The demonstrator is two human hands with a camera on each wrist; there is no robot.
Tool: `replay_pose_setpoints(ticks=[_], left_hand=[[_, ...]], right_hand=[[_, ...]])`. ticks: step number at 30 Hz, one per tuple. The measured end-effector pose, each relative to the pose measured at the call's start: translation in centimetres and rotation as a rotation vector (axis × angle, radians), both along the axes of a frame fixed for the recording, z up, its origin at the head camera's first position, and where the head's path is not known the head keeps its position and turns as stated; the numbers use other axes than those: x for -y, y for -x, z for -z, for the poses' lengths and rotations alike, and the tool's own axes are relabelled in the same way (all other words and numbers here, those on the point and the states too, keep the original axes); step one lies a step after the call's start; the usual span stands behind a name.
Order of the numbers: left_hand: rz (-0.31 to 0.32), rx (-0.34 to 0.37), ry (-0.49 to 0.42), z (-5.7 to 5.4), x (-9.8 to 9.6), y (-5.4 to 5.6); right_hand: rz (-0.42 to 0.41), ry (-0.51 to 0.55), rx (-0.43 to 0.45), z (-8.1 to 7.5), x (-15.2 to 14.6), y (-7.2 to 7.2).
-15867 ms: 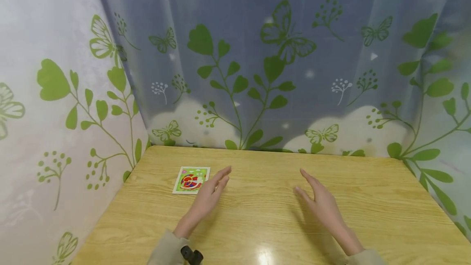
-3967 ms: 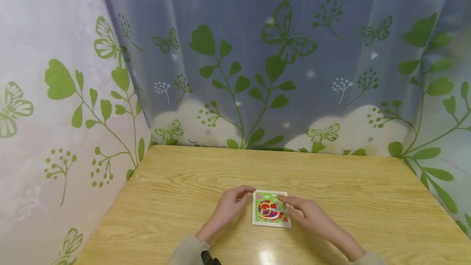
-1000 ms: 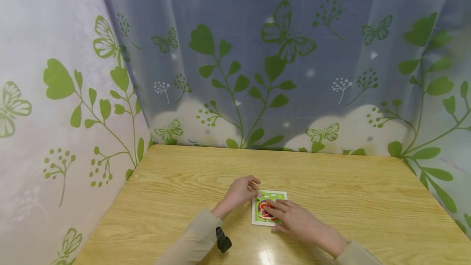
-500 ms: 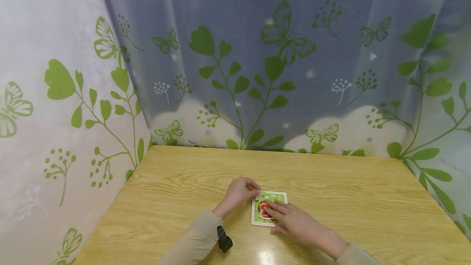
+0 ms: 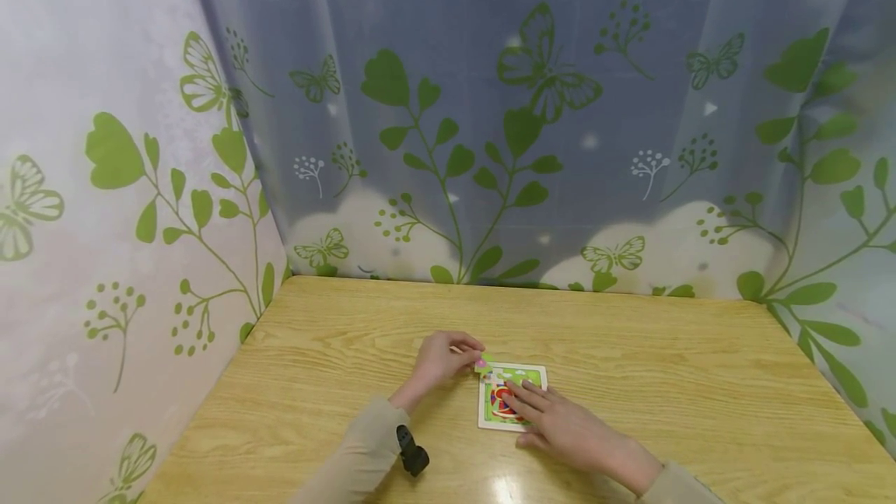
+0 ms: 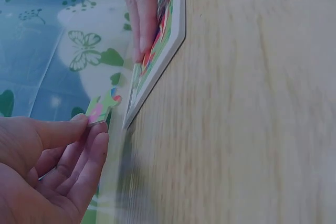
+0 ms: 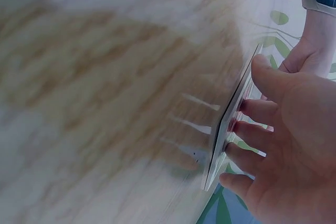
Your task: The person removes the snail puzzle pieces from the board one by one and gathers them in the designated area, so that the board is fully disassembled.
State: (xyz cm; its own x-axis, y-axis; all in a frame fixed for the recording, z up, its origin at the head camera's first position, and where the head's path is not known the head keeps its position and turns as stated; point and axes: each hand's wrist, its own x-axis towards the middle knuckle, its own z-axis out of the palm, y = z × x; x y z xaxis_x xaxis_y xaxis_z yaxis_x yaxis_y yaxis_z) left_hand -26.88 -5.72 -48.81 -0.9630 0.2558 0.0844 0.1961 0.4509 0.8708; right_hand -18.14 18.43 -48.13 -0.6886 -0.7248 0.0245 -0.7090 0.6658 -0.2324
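A square jigsaw puzzle (image 5: 481,415) with a white frame and a green and red snail picture lies flat on the table. At its far left corner my left hand (image 5: 439,362) pinches a puzzle piece (image 5: 483,365) between thumb and fingers. In the left wrist view, the puzzle piece (image 6: 101,109) is green with a pink patch and a curved notch, held apart from the frame. A pale gap shows in the puzzle's corner. My right hand (image 5: 570,428) rests on the puzzle's right part, fingers extended over the picture and hiding some of it; its thumb lies near the front edge.
The wooden table (image 5: 672,364) reaches back to a blue-grey curtain (image 5: 448,177) printed with leaves and butterflies. A pale printed curtain (image 5: 161,255) borders the left side. A black camera strap (image 5: 411,453) sits on the left wrist.
Since the earliest frame the puzzle has come from the left to between the hands. In the last half second my left hand has lifted the corner piece out, moving left; my right hand stayed.
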Motion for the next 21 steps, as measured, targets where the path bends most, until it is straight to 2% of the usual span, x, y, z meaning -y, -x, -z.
replay_pose_setpoints(ticks=[4, 10, 21], left_hand=[[-0.014, 0.034, -0.057, 0.2, 0.9, 0.4], [-0.026, 0.037, -0.093, 0.1, 2.5, 0.7], [-0.113, 0.030, -0.070, 0.2, 5.4, 1.5]], right_hand=[[-0.012, 0.000, -0.028, 0.0, -0.1, 0.0], [-0.027, 0.003, -0.069, 0.1, -0.1, 0.0], [-0.004, -0.005, -0.008, -0.3, 0.1, -0.1]])
